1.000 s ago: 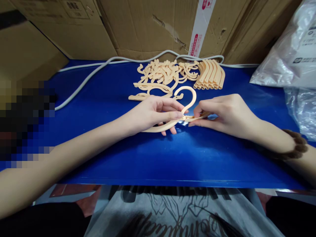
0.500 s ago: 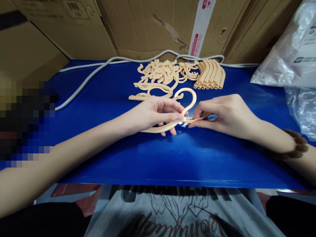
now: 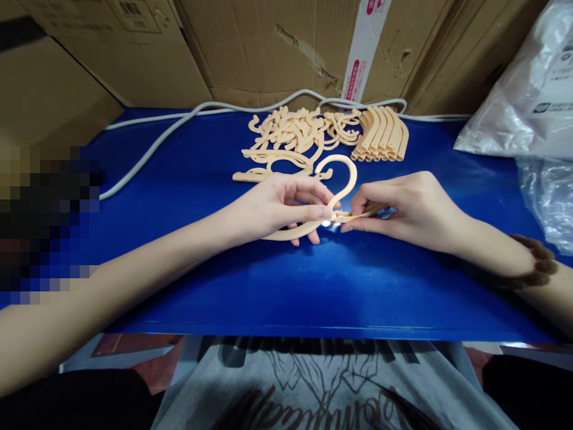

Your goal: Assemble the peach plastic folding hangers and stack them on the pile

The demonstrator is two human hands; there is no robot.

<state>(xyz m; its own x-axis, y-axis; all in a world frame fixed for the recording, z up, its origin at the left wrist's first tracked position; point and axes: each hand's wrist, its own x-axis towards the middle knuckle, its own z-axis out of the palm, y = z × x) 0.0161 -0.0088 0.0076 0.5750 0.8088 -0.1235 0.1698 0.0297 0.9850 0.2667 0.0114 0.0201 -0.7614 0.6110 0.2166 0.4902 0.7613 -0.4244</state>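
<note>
My left hand pinches a beige plastic clothes hanger at the base of its hook, thumb on top. The hook curves up and away from me, and one arm of the hanger runs left beneath my palm. From the right, my right hand grips another beige hanger arm between thumb and fingers. Its end meets the hook base by my left thumb; whether the two are joined I cannot tell. My right palm hides much of that arm.
Behind my hands lie a heap of loose beige hanger parts and a neat row of curved hanger arms on the blue table. A white cable crosses the back. Cardboard boxes and a plastic bag border the table.
The hanger hook has tilted slightly upward, and the arm under my left hand has shifted a little. Both hands keep nearly the same place and hold.
</note>
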